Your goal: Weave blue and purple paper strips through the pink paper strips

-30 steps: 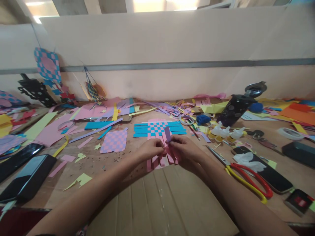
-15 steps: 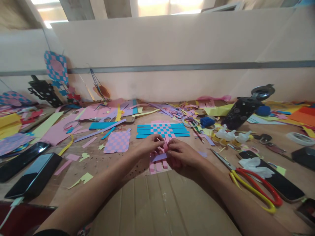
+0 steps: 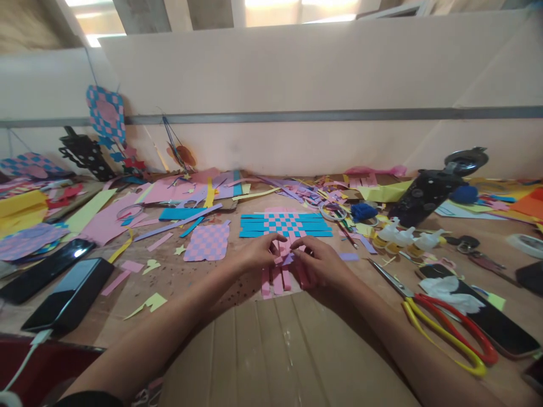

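A woven paper mat (image 3: pixel 285 224) of blue and pink strips lies on the wooden table in front of me, with loose pink paper strips (image 3: pixel 278 280) hanging toward me. My left hand (image 3: pixel 258 252) and my right hand (image 3: pixel 318 262) meet over those strips, fingertips nearly touching. A short lilac paper strip (image 3: pixel 288 259) sits among the pink strips under my right fingertips. Its ends are partly hidden by my fingers. My left fingers pinch the pink strips at the edge of the checked part.
A cardboard sheet (image 3: pixel 288 356) lies under my forearms. To the right are red-and-yellow scissors (image 3: pixel 441 333) and a black phone (image 3: pixel 487 316). To the left are a pink-and-lilac checked paper square (image 3: pixel 207 242) and several phones. Paper scraps, a black bottle (image 3: pixel 424 195) and bottles crowd the back.
The lilac strip, upright earlier and then lying across the pink strips, now sits woven among them. My hands have drawn closer together. The view has drifted slightly.
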### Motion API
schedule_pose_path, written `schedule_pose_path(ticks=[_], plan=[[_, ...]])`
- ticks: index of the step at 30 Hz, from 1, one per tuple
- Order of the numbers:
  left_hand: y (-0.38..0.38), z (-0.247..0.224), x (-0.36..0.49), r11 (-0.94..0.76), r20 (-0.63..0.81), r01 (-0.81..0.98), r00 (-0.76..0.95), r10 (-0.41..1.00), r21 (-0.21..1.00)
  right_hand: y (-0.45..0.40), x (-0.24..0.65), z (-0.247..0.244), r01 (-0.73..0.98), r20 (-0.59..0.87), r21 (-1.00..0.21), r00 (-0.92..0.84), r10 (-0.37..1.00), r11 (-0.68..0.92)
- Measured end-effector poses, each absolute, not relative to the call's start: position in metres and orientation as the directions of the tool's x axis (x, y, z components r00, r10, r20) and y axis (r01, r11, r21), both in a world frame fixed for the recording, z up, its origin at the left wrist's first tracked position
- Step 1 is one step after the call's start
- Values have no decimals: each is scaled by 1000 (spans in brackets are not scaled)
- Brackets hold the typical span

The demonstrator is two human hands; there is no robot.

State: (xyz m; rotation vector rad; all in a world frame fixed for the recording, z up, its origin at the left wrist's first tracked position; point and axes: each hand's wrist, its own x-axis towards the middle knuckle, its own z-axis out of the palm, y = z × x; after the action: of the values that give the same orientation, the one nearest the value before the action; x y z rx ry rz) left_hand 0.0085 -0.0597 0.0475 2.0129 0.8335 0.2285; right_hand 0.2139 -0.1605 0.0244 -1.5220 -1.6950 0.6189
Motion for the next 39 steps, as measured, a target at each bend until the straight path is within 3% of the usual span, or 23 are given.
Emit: schedule_pose_path(ticks=[5,10,14,17,20,22,25,28,39], plan=[[-57,47,6,-400,-145,483,759,634,779,-158,209,38,479,168,-866,9,986,143],[-59,52,8,-301,-109,381,758,643,874,-152,200,39,463,103,-879,-59,993,118],[-63,59,7,-236,-65,281,760,647,930,-152,195,26,335,-24,-942,-57,998,-4],[-66,58,0,-260,-37,327,683,730,908,-154,196,22,253,-41,-967,-37,998,-30],[-75,59,-10,-398,-1,505,619,785,766,-158,198,25,212,-49,-976,-4,999,-47],[-87,65,-16,-515,-31,599,670,742,613,-159,200,26,202,-51,-978,14,999,-53],[-107,77,-20,-735,-111,569,812,573,368,-156,203,25,251,-3,-968,10,1000,-5],[-120,85,-17,-847,-117,501,865,487,177,-153,205,25,328,60,-943,-9,998,59],[-115,73,0,-849,-114,515,857,503,123,-152,205,27,446,86,-890,-43,995,96]])
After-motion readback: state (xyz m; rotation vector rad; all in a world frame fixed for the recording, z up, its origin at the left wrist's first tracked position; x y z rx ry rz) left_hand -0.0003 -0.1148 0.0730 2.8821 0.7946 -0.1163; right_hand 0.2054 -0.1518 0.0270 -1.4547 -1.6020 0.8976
